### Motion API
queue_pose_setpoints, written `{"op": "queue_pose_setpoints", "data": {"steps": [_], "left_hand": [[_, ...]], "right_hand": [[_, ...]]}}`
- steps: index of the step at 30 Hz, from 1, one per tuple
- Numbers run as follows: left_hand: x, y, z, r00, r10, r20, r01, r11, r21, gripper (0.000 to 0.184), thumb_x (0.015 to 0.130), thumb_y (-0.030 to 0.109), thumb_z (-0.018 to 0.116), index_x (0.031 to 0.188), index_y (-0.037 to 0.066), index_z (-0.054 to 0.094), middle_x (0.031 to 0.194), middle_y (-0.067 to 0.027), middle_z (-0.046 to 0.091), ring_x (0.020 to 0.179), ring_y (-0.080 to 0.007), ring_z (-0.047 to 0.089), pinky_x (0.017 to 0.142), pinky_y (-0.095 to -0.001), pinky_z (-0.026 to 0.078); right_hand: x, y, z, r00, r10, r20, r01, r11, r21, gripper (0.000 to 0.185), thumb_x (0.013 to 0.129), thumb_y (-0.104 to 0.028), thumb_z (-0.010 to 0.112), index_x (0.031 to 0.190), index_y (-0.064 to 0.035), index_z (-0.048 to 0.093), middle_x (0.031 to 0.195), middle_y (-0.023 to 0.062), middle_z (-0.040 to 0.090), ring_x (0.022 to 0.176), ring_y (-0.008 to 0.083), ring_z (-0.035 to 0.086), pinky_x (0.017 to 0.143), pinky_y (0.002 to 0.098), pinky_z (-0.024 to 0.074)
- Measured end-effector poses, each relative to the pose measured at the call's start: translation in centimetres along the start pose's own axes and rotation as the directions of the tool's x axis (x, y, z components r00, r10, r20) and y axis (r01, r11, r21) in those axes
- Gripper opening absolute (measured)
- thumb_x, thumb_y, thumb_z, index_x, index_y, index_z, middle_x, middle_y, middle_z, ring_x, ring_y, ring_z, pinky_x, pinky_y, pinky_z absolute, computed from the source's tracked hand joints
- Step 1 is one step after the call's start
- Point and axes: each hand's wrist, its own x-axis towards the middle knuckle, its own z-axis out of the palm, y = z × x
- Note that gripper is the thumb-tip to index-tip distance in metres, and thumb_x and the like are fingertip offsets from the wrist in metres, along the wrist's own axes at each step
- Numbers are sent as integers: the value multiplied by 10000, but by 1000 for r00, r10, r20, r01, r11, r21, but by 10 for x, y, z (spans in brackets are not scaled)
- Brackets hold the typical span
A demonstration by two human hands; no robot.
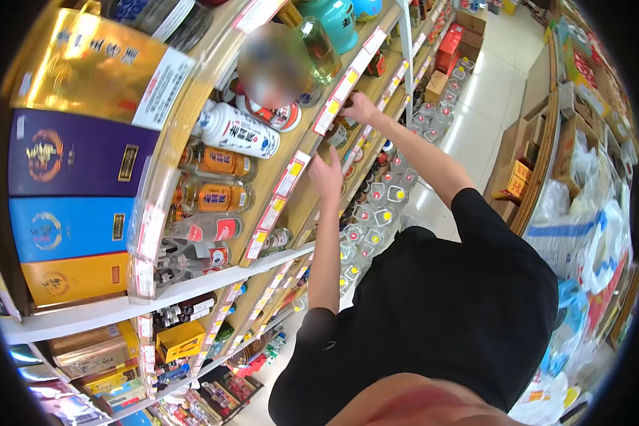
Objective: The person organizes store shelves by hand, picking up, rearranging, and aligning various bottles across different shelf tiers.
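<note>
My left hand (pixel 326 175) reaches to a lower shelf, just past the price-tag strip (pixel 289 177) of the shelf above. Its fingers point inward and stand apart, with nothing visible in them. Farther along the same rack, my right hand (pixel 363 110) has its fingers bent at the shelf opening beside a dark object (pixel 346 105). The shelf edge partly hides its fingertips, so what they grip is unclear. Between both hands lies a glass bottle with a pale label (pixel 339 135), partly covered by the upper shelf.
On the shelf above stand a white-and-blue bottle (pixel 241 132), amber bottles (pixel 216 197) and a turquoise jar (pixel 331 25). Boxed liquor (pixel 78 153) fills the near left. Clear jugs with coloured caps (pixel 368 213) line the floor along the rack. Cartons and plastic bags (pixel 575 234) crowd the right.
</note>
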Motion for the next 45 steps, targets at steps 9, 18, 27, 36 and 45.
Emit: {"op": "queue_pose_setpoints", "data": {"steps": [9, 18, 27, 36, 45], "left_hand": [[53, 28, 57, 973, -190, -130, 192, 981, 3, 642, 935, 573, 664, 1229, 3, 653, 1175, -234, 702, 1055, -421, 664, 880, -495, 514], [35, 21, 60, 969, -46, -244, -15, 970, -244, 377, 853, 218, 839, 1110, -14, 691, 1003, -157, 724, 905, -310, 659, 880, -410, 504], [-75, 26, -39, 965, 215, -151, -244, 947, -210, 299, 804, 107, 811, 1088, 98, 716, 1256, -82, 674, 1276, -331, 591, 1076, -426, 478], [-274, -47, -196, 954, -220, -205, 159, 948, -277, 314, 780, 88, 848, 1067, 78, 720, 1222, -81, 682, 1220, -307, 627, 1017, -406, 526], [-393, -206, -391, 782, -299, -547, 255, 954, -158, 305, 757, 9, 838, 1035, 54, 722, 1229, -117, 692, 1275, -344, 606, 1068, -423, 483]], "right_hand": [[16, 27, 24, 996, 79, -29, -84, 963, -256, 770, 825, -568, 714, 1378, -58, 548, 1196, 333, 629, 1118, 460, 638, 981, 508, 533], [-59, 25, -24, 971, 12, -240, 51, 966, 255, 325, 873, -277, 755, 1132, -85, 710, 1264, 173, 642, 1168, 332, 625, 992, 388, 495], [-176, -34, -31, 972, -12, -234, 106, 913, 394, 316, 951, -96, 648, 1253, -7, 659, 1393, 157, 577, 1279, 287, 551, 1096, 404, 432], [-356, -112, 81, 977, 50, 206, -116, 940, 322, 310, 971, -91, 616, 1268, -4, 634, 1346, 154, 610, 1295, 287, 547, 1123, 410, 403], [-448, -257, 310, 935, -130, 328, -37, 888, 458, 303, 918, -104, 693, 1207, -14, 682, 1303, 161, 626, 1265, 304, 563, 1115, 403, 398]]}}
